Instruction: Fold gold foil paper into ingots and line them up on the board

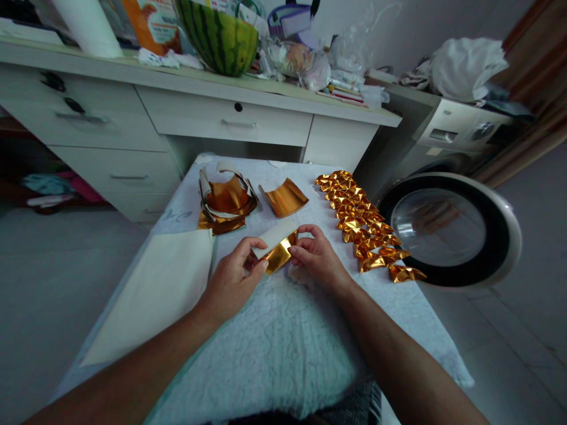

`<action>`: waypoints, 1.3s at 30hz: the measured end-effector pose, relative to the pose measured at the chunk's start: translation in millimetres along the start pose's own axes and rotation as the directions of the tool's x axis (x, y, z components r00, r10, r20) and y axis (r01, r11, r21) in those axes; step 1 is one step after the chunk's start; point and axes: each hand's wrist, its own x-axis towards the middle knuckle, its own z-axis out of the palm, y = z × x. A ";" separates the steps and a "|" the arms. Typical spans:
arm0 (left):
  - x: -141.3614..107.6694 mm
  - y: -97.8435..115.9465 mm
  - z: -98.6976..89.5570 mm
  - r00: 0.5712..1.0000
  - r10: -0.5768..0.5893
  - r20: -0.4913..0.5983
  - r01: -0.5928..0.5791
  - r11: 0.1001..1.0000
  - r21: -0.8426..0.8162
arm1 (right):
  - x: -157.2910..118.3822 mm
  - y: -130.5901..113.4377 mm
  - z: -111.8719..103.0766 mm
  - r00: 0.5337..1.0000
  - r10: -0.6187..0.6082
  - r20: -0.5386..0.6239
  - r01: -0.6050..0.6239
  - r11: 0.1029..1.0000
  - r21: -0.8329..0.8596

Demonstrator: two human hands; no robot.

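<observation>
A sheet of gold foil paper (280, 254), partly folded with its pale back showing along the far side, is held between both hands. My left hand (234, 274) pinches its left end, and my right hand (316, 254) pinches its right end. Just beyond them lies a curled gold sheet (287, 198). Farther left is a curled stack of gold and white sheets (227, 198). Several folded gold pieces (354, 215) lie in rows on the right side of the cloth-covered table (274, 330).
A large pale sheet (155, 289) lies at the table's left. Behind stands a white counter (199, 82) with a cut watermelon (219, 38) and plastic bags. An open washing machine door (449, 227) is close to the table's right edge.
</observation>
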 end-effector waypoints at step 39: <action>-0.5 -2.0 2.1 0.861 0.432 0.268 -0.508 0.730 0.457 | -1.9 -1.6 -1.1 0.981 -0.179 0.072 0.180 0.712 -0.679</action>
